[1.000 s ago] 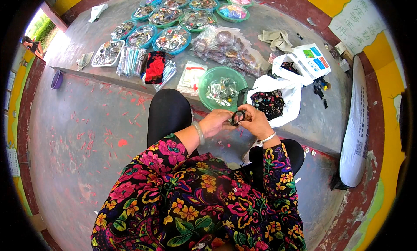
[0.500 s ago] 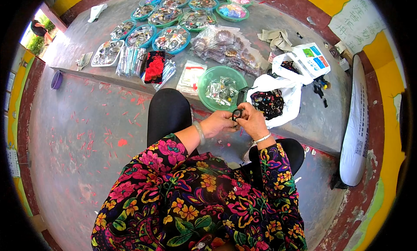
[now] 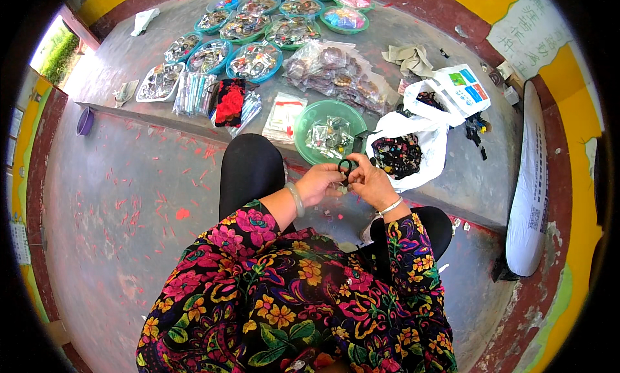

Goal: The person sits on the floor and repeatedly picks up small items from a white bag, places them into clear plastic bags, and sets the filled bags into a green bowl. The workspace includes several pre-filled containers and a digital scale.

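Observation:
My left hand (image 3: 318,183) and my right hand (image 3: 372,184) meet in front of my knees and both pinch a small black ring-shaped hair tie (image 3: 346,166). Just beyond them a green round bowl (image 3: 309,119) holds small clear packets. To its right an open white plastic bag (image 3: 429,141) shows a heap of dark small items inside. A pale bangle sits on my left wrist and a thin bracelet on my right.
On the raised grey ledge (image 3: 155,24) stand several blue and green bowls (image 3: 253,62) of small packaged pieces, a pile of clear bags (image 3: 336,70), a red and black bundle (image 3: 229,102) and a white tray (image 3: 158,82). A long white sack (image 3: 529,192) leans at the right.
My hands have stayed together at the same spot, turning the black ring slightly. The view has shifted a little; nothing else has moved.

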`<state>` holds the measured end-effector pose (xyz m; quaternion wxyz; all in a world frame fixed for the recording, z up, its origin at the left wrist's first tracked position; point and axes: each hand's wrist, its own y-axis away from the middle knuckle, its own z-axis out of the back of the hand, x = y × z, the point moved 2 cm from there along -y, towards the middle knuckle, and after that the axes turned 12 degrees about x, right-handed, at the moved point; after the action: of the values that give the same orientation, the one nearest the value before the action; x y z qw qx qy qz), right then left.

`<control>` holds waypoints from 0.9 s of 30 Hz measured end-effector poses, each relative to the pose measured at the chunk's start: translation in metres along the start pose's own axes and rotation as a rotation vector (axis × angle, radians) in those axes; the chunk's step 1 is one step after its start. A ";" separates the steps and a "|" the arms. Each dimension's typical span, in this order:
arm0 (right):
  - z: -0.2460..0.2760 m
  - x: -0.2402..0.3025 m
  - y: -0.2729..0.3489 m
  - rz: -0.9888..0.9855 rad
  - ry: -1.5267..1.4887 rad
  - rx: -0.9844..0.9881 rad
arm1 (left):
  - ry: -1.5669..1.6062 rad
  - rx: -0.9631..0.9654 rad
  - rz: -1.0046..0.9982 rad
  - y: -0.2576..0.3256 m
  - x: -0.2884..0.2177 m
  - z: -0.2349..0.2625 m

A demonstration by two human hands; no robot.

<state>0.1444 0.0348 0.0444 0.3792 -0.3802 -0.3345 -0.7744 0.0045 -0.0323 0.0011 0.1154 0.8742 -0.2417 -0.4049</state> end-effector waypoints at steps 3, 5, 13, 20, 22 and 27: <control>0.000 0.004 0.002 0.026 0.069 0.026 | 0.004 0.035 -0.004 -0.002 0.002 0.001; 0.000 0.008 0.002 0.027 0.106 0.043 | 0.008 0.057 -0.009 -0.003 0.003 0.002; 0.000 0.001 0.003 0.056 0.028 0.000 | -0.022 0.068 -0.037 -0.001 -0.002 -0.001; 0.012 -0.014 0.003 -0.045 -0.243 0.014 | -0.435 0.080 -0.113 0.007 -0.013 -0.013; 0.006 -0.021 0.003 -0.012 -0.330 0.062 | -0.546 0.146 -0.103 0.008 -0.013 -0.014; 0.004 -0.027 0.005 -0.060 -0.261 0.176 | -0.633 0.178 -0.025 0.014 -0.016 -0.022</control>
<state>0.1620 0.0448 0.0247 0.3409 -0.4326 -0.4588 -0.6973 0.0080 -0.0356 0.0316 -0.0473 0.7144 -0.2892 -0.6354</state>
